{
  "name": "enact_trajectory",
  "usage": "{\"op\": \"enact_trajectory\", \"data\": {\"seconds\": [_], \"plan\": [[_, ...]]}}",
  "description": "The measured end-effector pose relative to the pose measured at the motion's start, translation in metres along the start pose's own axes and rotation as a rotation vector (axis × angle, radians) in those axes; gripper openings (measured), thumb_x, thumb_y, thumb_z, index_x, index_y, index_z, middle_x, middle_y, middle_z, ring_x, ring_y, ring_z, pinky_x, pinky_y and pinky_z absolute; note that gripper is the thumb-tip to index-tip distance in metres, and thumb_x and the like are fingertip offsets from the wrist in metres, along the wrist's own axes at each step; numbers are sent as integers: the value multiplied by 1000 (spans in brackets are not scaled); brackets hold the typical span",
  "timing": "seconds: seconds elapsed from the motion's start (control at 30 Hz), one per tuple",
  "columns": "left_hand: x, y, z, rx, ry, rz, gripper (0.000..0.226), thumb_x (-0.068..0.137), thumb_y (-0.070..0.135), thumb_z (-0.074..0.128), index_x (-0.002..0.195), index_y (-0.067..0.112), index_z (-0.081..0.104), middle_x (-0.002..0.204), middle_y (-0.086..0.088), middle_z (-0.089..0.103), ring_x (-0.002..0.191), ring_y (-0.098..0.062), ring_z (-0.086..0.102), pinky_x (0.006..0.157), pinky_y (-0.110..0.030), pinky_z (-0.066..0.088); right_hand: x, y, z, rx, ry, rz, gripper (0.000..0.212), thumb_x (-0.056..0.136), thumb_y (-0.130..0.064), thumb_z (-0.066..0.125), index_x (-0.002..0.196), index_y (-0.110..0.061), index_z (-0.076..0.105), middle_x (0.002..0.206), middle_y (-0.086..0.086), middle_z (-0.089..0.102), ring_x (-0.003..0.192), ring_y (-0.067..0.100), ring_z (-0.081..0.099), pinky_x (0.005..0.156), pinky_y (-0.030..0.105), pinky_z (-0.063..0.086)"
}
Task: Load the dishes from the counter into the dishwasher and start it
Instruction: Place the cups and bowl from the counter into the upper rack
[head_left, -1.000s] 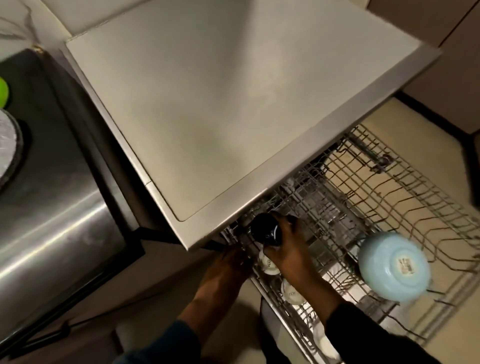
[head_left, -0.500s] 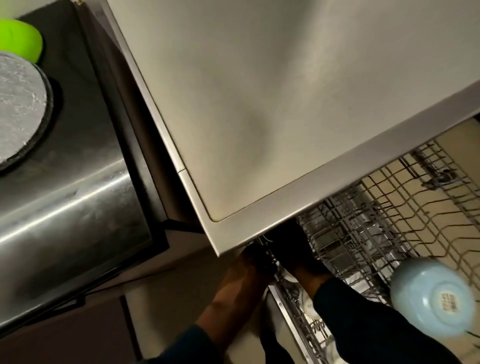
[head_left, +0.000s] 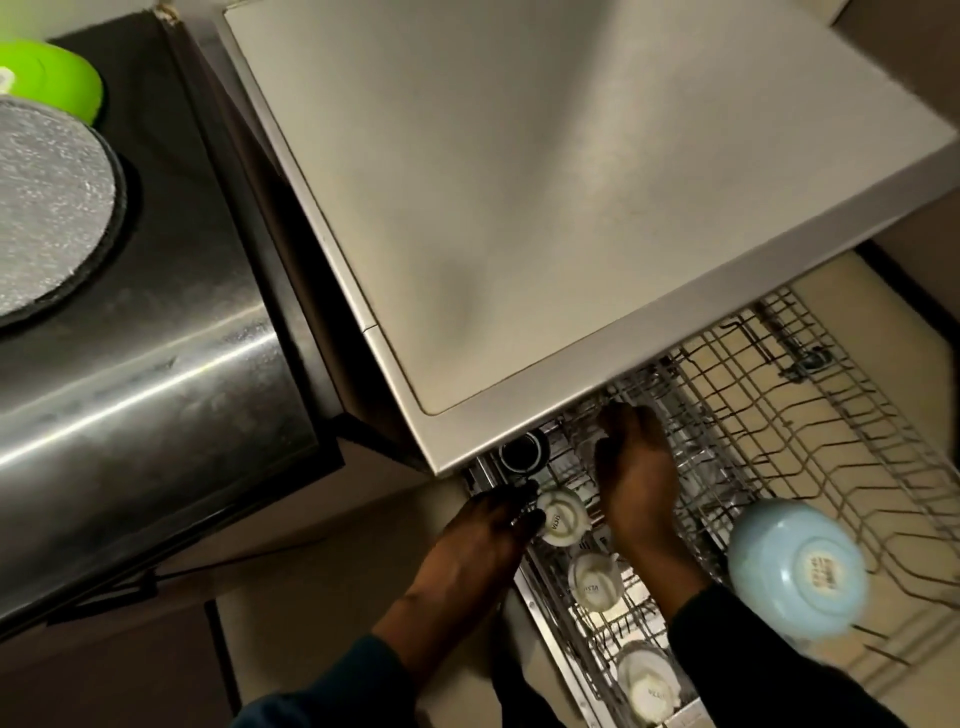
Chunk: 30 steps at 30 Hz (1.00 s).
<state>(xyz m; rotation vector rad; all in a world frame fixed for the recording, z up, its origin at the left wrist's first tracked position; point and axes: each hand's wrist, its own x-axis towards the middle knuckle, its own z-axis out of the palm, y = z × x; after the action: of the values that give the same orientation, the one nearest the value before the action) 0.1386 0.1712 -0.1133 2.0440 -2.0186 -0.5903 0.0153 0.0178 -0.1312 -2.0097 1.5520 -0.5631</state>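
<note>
Open wire rack (head_left: 810, 415) pulled out under counter edge (head_left: 649, 358); far right tines free. Three white cups (head_left: 558, 517) upside down along rack's left edge, one dark cup (head_left: 522, 451) at near-left corner, one blue bowl (head_left: 797, 571) inverted midway. Left hand (head_left: 493, 525) touching first white cup, grip unclear; right hand (head_left: 634, 462) relaxed, empty, over rack. Stove (head_left: 130, 312) at left.

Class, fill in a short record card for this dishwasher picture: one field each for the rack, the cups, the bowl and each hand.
rack: wire dishwasher rack pulled out under the counter edge
white cups: three, upside down in a row along the rack's left side
dark cup: at the row's far end
bowl: light blue bowl, upside down
left hand: at the rack's left edge, beside the nearest white cup
right hand: over the rack, holding nothing
</note>
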Motion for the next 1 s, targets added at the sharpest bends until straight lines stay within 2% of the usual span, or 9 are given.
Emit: {"op": "enact_trajectory", "data": {"seconds": [0.07, 0.13, 0.27, 0.37, 0.47, 0.6, 0.73, 0.9, 1.0], "plan": [[-4, 11, -15, -29, 57, 83, 41, 79, 14, 64, 119, 22, 60, 126, -4, 60, 108, -25, 60, 75, -31, 53, -12, -18, -30, 20, 171, -6, 17, 88, -8, 54, 104, -9, 59, 109, 10, 60, 95, 23, 59, 74, 24, 51], [-10, 19, -35, -32, 74, 133, 37, 80, 13, 58, 115, 22, 58, 123, -1, 59, 103, -22, 59, 77, -31, 50, -26, -43, -56, 41, 294, -88, 14, 85, 1, 57, 97, -5, 58, 102, 11, 58, 90, 18, 56, 71, 9, 40], [-29, 28, -82, 37, 128, 175, 35, 79, 21, 59, 113, 24, 56, 120, 2, 57, 102, -19, 58, 78, -30, 48, -51, -102, -82, 170, 357, -292, 14, 84, 6, 54, 93, -4, 57, 95, 8, 55, 84, 12, 50, 71, 6, 41], [-57, 20, -122, 39, 220, 170, 36, 79, 22, 56, 115, 25, 55, 118, 4, 55, 100, -17, 55, 78, -29, 48, -67, -151, -83, 191, 342, -460, 16, 83, 6, 54, 94, -3, 59, 95, 5, 54, 85, 11, 51, 73, 13, 43], [-96, -3, -160, 85, 339, 145, 34, 87, 24, 53, 122, 24, 51, 122, 3, 51, 103, -17, 51, 80, -31, 48, -83, -207, -75, 240, 298, -559, 22, 82, 12, 55, 96, -3, 61, 96, 2, 56, 86, 14, 55, 71, 25, 49], [-165, -49, -213, 151, 506, 48, 38, 88, 34, 39, 123, 25, 50, 120, 3, 53, 102, -16, 52, 81, -29, 48, -114, -289, -51, 263, 205, -712, 22, 82, -5, 48, 98, -10, 62, 98, -2, 57, 89, 16, 57, 74, 28, 49], [-228, -101, -246, 190, 621, -123, 33, 84, 23, 47, 117, 21, 53, 112, 1, 51, 97, -21, 52, 77, -35, 49, -143, -356, -22, 309, 66, -812, 26, 82, 1, 57, 102, -15, 62, 100, -6, 56, 92, 13, 58, 81, 28, 48], [-307, -156, -271, 202, 731, -357, 36, 78, 14, 62, 113, 22, 56, 109, 0, 54, 94, -21, 56, 72, -34, 51, -184, -434, 16, 327, -72, -1012, 27, 82, 2, 66, 103, -15, 62, 99, -7, 54, 86, 5, 54, 78, 21, 47], [-354, -185, -280, 201, 762, -480, 34, 77, 14, 64, 110, 21, 58, 107, -1, 56, 93, -23, 57, 70, -36, 52, -206, -474, 44, 334, -177, -1131, 29, 81, 0, 67, 104, -18, 61, 99, -9, 54, 83, 2, 53, 74, 22, 48]]}}
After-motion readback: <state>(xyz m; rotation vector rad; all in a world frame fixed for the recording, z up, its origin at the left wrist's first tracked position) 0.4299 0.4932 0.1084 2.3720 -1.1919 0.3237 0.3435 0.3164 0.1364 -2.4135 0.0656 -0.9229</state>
